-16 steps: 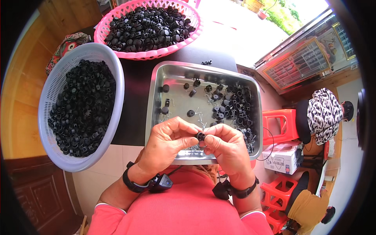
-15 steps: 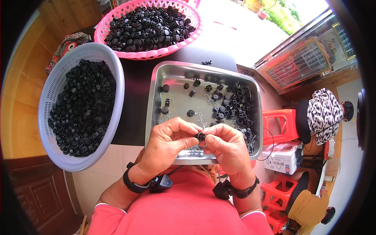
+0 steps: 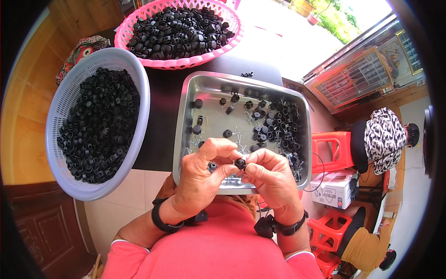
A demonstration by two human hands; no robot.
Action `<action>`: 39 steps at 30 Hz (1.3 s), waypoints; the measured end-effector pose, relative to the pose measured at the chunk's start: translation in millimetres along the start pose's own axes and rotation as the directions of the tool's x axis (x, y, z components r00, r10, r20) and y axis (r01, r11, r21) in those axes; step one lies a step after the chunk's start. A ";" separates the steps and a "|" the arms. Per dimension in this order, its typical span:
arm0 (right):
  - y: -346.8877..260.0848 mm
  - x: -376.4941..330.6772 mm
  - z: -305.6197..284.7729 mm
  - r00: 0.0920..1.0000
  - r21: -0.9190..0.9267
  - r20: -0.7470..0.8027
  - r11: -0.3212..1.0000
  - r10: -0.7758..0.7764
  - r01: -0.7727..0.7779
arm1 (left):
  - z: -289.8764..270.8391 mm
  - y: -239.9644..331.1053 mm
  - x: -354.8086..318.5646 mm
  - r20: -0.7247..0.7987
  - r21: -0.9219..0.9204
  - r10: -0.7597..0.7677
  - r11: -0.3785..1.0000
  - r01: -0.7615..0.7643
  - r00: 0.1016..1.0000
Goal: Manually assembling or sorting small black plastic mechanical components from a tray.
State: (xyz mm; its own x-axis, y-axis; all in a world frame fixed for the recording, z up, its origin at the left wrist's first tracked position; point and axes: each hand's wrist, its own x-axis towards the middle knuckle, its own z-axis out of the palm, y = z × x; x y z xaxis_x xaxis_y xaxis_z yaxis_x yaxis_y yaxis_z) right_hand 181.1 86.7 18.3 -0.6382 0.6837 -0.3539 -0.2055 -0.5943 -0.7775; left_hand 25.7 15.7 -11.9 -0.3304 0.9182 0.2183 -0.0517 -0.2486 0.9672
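Observation:
Between my two hands, above the near side of a metal tray [image 3: 204, 79], is a small round black plastic part [image 3: 240, 163]. The thumb and index finger of my left hand [image 3: 200, 172] pinch it from the left. From the right, the fingertips of my right hand [image 3: 271, 174] close on it too. Under and beyond my hands the tray holds loose black caps [image 3: 227, 133], black rings [image 3: 279, 122] heaped at the right, and scattered small silver screws [image 3: 239, 138]. My hands hide part of the tray's near side.
A pale blue basket [image 3: 143, 100] full of black parts stands at the left, and a pink basket [image 3: 200, 61] of black parts behind it. Several black bits [image 3: 247, 74] lie on the dark table [image 3: 160, 111]. Red stools [image 3: 331, 149], a white box [image 3: 332, 189] and two people are at the right.
The black part has turned between my fingers and shows a rounder side now. My left wrist has rotated slightly, and the view has shifted a little.

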 end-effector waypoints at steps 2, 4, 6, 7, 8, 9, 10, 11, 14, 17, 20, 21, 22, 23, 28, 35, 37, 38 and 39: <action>-0.8 -0.6 -0.4 1.000 -0.002 0.002 1.000 0.010 -0.010 | -0.2 5.2 0.9 0.010 0.053 0.018 0.998 -0.019 1.000; -1.3 -0.6 -1.2 1.000 0.010 0.027 1.000 0.014 -0.015 | -1.8 6.1 1.4 0.032 0.065 0.009 0.998 -0.011 0.999; -2.3 -0.2 -3.4 0.999 0.040 0.035 0.999 0.035 -0.037 | -2.3 8.6 3.0 0.054 0.077 0.000 0.997 -0.004 0.999; -2.7 -0.2 -4.0 0.997 0.069 0.045 0.996 0.058 -0.061 | -2.4 11.7 4.3 0.073 0.090 -0.020 0.996 0.013 0.997; -2.8 -0.4 -3.9 0.997 0.070 0.044 0.996 0.058 -0.061 | -2.3 13.4 4.8 0.092 0.103 -0.040 0.994 0.031 0.995; -2.8 -0.6 -3.7 0.997 0.096 0.029 0.992 0.077 -0.080 | -1.8 13.2 4.5 0.092 0.103 -0.041 0.994 0.031 0.995; -2.7 -0.7 -3.5 0.995 0.123 0.016 0.987 0.097 -0.098 | -1.4 12.6 4.1 0.090 0.114 -0.039 0.993 0.029 0.995; -3.0 -0.9 -3.6 0.995 0.124 0.015 0.987 0.098 -0.099 | -1.1 11.9 3.7 0.087 0.125 -0.038 0.992 0.027 0.995; -3.1 -0.5 -4.5 0.994 0.103 0.035 0.989 0.104 -0.107 | -3.4 8.2 4.1 0.094 0.073 -0.086 0.994 0.080 0.992; -3.7 -0.9 -4.7 0.994 0.058 0.048 0.994 0.094 -0.097 | -6.8 10.8 3.4 0.148 0.046 -0.162 0.986 0.157 0.976; -9.9 -2.2 -1.6 0.990 0.021 0.042 0.991 0.132 -0.133 | -8.8 8.2 2.9 0.172 -0.030 -0.206 0.976 0.215 0.963; -11.2 -2.2 -1.1 0.988 0.008 0.038 0.989 0.149 -0.149 | -9.6 9.5 3.3 0.172 -0.030 -0.208 0.976 0.216 0.963; -12.1 -1.9 -1.0 0.986 -0.004 0.034 0.986 0.165 -0.165 | -10.4 11.7 4.3 0.187 -0.073 -0.259 0.958 0.276 0.948; -12.7 -1.7 -1.2 0.986 -0.002 0.033 0.986 0.165 -0.165 | -11.2 12.8 5.1 0.204 -0.115 -0.308 0.935 0.335 0.929; -12.0 -1.7 -4.1 0.983 -0.033 0.037 0.984 0.179 -0.178 | -13.7 11.9 7.6 0.245 -0.309 -0.356 0.853 0.421 0.902; -14.9 -2.8 -0.5 0.976 -0.004 0.024 0.976 0.216 -0.216 | -15.5 11.2 10.4 0.273 -0.338 -0.394 0.815 0.471 0.878; -14.3 -3.1 -0.9 0.977 0.005 0.019 0.977 0.212 -0.212 | -15.3 10.2 10.5 0.274 -0.343 -0.394 0.812 0.472 0.877; -14.0 -3.3 -1.1 0.977 0.007 0.018 0.977 0.211 -0.212 | -15.2 9.8 10.5 0.274 -0.349 -0.393 0.810 0.471 0.878; -13.7 -3.6 -1.3 0.977 0.016 0.016 0.977 0.212 -0.213 | -15.2 9.3 10.5 0.275 -0.348 -0.393 0.810 0.472 0.877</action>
State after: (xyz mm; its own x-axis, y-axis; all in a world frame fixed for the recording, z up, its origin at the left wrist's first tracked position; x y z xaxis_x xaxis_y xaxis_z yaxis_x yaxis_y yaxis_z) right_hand 187.2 92.9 29.6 -0.6793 0.5350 -0.5024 -0.0773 -0.7329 -0.6759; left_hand 7.5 18.4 -2.5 -0.0100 0.9881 -0.1533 -0.5257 0.1252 0.8414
